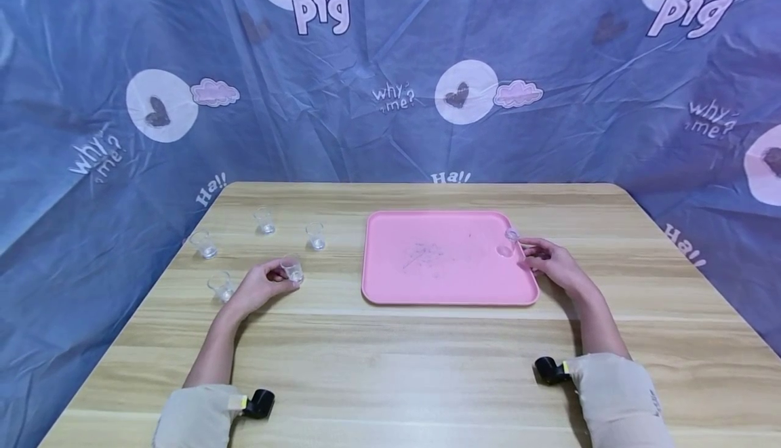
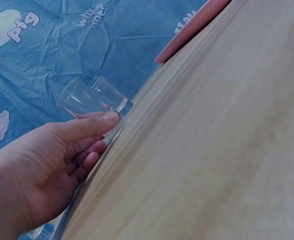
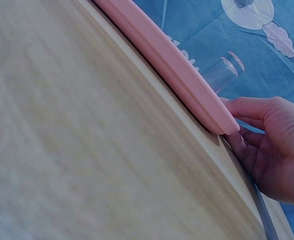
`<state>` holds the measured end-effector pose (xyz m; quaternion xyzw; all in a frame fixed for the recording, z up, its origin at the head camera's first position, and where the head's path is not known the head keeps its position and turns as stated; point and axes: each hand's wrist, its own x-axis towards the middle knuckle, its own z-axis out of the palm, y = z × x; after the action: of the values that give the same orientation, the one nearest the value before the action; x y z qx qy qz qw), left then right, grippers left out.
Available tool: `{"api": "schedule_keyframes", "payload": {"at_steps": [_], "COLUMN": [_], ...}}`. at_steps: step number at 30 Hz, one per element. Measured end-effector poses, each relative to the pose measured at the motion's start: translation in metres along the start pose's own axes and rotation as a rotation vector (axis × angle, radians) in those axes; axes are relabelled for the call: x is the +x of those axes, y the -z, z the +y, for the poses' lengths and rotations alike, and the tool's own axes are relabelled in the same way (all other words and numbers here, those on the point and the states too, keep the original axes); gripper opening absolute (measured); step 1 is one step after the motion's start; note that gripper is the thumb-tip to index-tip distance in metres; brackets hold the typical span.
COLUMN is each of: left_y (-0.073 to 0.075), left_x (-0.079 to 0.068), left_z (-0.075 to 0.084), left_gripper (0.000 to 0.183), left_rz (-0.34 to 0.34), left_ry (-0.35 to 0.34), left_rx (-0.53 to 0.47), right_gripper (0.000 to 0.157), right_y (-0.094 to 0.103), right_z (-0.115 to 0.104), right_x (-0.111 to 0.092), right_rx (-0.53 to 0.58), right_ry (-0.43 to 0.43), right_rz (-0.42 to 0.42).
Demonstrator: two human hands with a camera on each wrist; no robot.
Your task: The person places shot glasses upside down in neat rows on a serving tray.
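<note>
My left hand [image 1: 259, 289] pinches a small clear shot glass [image 1: 293, 270] between thumb and fingers, low over the left of the table; the glass is upright with its rim up. In the left wrist view, a second shot glass [image 2: 111, 95] shows just behind the held one. My right hand [image 1: 554, 263] is at the right edge of the pink tray [image 1: 445, 285], its fingertips right beside an upside-down shot glass [image 1: 510, 241] on the tray. From the right wrist view, the tray's rim [image 3: 186, 90] hides the lower part of that glass.
Several more upright shot glasses stand around my left hand, among them one behind it [image 1: 315, 236], one farther back [image 1: 265, 221] and one near the left edge [image 1: 204, 245]. A blue printed cloth [image 1: 390, 136] hangs behind the wooden table [image 1: 390, 373].
</note>
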<state>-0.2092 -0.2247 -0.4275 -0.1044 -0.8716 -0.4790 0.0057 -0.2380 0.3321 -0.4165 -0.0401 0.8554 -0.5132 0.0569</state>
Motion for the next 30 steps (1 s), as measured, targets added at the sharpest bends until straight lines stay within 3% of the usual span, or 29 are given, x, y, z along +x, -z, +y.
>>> {"api": "schedule_keyframes", "payload": {"at_steps": [6, 11, 15, 23, 30], "left_y": [-0.001, -0.004, -0.01, -0.029, -0.046], "left_x": [-0.002, 0.005, 0.013, 0.032, 0.053], "left_z": [0.008, 0.015, 0.019, 0.045, 0.067], "left_gripper": [0.049, 0.046, 0.045, 0.043, 0.039], "left_rz": [-0.01, -0.009, -0.017, -0.057, -0.074], "left_ry": [0.028, 0.017, 0.007, -0.011, -0.091], "left_rx": [-0.05, -0.02, -0.001, -0.045, -0.05], "right_gripper": [0.054, 0.053, 0.052, 0.053, 0.054], "right_y": [-0.002, -0.001, 0.0, 0.002, 0.0], "right_z": [0.001, 0.0, 0.0, -0.001, -0.001], "right_x": [0.0, 0.001, 0.0, 0.001, 0.0], "right_rx": [0.01, 0.028, 0.023, 0.015, 0.035], "right_ry": [-0.002, 0.013, 0.009, -0.004, 0.011], "right_rz": [-0.005, -0.014, -0.014, -0.009, -0.017]}}
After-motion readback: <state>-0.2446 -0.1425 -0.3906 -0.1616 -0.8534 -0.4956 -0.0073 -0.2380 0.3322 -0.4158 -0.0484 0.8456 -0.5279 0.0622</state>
